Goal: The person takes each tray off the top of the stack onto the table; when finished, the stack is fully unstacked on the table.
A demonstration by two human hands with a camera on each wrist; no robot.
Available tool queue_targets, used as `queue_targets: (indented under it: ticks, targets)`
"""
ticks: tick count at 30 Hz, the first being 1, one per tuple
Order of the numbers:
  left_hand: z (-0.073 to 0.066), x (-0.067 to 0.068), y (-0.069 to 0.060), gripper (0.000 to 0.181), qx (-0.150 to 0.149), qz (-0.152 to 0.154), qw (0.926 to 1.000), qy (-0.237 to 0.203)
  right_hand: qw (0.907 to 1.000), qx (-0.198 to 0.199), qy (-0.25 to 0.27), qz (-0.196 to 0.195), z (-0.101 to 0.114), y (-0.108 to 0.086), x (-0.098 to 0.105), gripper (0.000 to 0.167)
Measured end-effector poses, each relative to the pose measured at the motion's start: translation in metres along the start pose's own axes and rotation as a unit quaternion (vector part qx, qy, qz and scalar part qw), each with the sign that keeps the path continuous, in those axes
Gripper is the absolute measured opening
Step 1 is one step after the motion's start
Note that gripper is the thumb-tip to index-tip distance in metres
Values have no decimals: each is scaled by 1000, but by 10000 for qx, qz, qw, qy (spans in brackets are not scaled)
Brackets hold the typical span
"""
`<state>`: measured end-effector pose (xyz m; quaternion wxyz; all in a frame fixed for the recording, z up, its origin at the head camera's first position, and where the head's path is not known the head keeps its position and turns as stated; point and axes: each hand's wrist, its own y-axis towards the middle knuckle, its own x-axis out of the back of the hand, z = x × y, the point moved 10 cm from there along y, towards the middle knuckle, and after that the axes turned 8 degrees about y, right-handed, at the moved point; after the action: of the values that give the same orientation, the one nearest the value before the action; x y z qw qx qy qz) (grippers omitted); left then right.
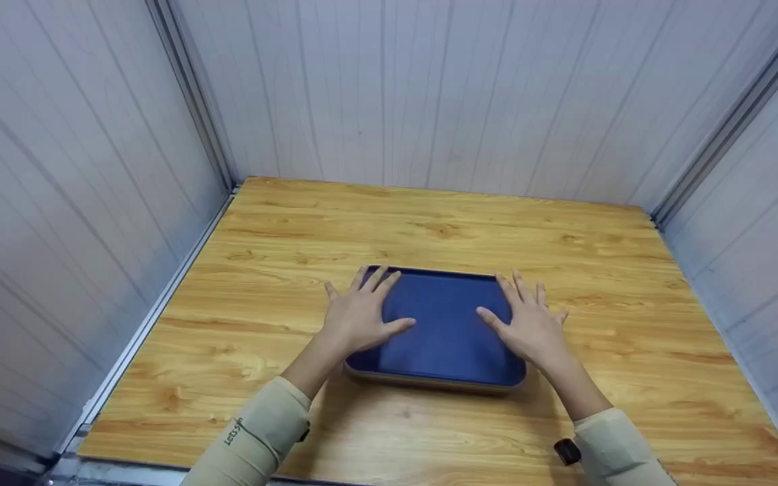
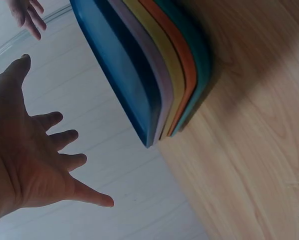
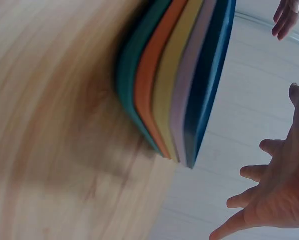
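Observation:
A stack of nested trays lies on the table, with a dark blue tray (image 1: 446, 324) on top. Beneath it the left wrist view shows the edges of a pale purple tray (image 2: 162, 75), a yellow tray (image 2: 175, 75), an orange tray (image 2: 189, 72) and a green tray (image 2: 204, 67). My left hand (image 1: 356, 318) hovers over the stack's left side with fingers spread. Over the right side is my right hand (image 1: 534, 327), its fingers spread too. In both wrist views the hands appear apart from the trays, holding nothing.
The wood-patterned table (image 1: 240, 270) has pale panelled walls on three sides: a back wall (image 1: 396, 94), a left wall (image 1: 58, 169) and a right wall (image 1: 760, 175). Metal strips run along the corners.

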<state>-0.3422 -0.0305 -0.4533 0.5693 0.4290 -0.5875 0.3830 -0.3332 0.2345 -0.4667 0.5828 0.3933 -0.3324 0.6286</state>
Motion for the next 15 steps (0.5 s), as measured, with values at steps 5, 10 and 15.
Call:
queue_targets:
  ticks: [5, 10, 15]
  targets:
    - [9, -12, 1, 91, 45, 123, 9999, -47, 9998, -157, 95, 118, -12, -2, -7, 88]
    - [20, -25, 3, 90, 137, 179, 9996, -142, 9992, -306, 147, 207, -25, -3, -14, 88]
    - [30, -37, 1, 90, 246, 240, 9992, -221, 9988, -405, 80, 247, -37, -4, -19, 91]
